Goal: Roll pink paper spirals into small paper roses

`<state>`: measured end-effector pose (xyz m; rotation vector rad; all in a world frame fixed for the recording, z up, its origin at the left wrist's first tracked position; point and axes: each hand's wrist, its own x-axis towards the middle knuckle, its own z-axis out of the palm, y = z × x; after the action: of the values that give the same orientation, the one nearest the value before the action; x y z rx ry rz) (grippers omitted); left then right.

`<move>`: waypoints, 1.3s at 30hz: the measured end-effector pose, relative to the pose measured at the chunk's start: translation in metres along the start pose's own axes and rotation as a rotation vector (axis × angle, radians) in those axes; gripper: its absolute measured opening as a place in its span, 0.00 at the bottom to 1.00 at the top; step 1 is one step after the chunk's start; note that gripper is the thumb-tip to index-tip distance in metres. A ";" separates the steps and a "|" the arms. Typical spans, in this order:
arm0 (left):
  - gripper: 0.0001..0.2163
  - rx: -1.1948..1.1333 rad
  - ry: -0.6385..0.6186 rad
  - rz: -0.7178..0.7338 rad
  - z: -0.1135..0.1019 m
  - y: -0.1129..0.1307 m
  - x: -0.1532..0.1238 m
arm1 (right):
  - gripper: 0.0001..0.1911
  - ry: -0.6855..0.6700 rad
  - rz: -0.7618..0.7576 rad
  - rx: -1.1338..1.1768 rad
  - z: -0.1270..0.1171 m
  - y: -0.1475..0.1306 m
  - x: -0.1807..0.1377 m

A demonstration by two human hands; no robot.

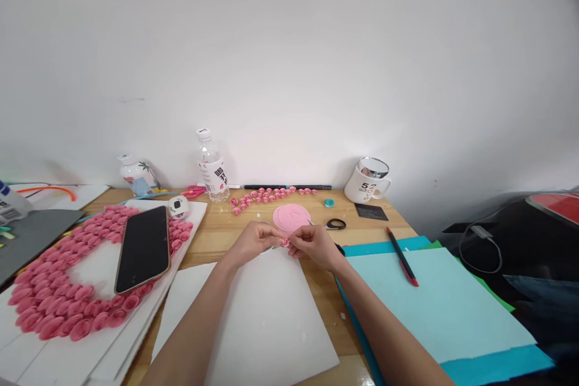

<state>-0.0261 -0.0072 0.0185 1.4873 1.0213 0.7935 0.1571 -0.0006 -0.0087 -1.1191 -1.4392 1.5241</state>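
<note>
My left hand (257, 241) and my right hand (314, 245) meet above the far edge of a white sheet (266, 313). Between their fingertips is a small pink paper rose (284, 242), pinched from both sides. Just beyond my fingers lie flat pink paper circles (292, 215), partly overlapping. Black-handled scissors (336, 224) rest behind my right hand, which hides part of them. A row of finished pink paper roses (266, 195) stretches along the back of the table.
Left, a phone (143, 250) lies on a board covered with pink roses (54, 289). A water bottle (212, 169) and white mug (367, 181) stand by the wall. Right, a pen (402, 257) lies on light blue paper (434, 307). A black card (371, 211) is near the mug.
</note>
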 end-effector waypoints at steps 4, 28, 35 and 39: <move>0.07 -0.370 0.076 0.053 -0.001 0.000 0.000 | 0.17 0.221 -0.145 0.139 -0.006 -0.007 0.001; 0.10 -0.517 0.043 -0.039 0.006 -0.003 0.004 | 0.07 0.307 -0.675 -0.460 0.009 -0.012 -0.010; 0.12 -0.351 0.049 -0.024 0.007 -0.006 0.004 | 0.07 0.311 -0.590 -0.420 0.012 -0.011 -0.010; 0.13 -0.315 0.048 -0.015 0.008 -0.007 0.004 | 0.07 0.289 -0.600 -0.405 0.010 -0.009 -0.009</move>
<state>-0.0186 -0.0062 0.0097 1.1948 0.8944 0.9365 0.1500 -0.0114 0.0012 -0.9556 -1.7138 0.6457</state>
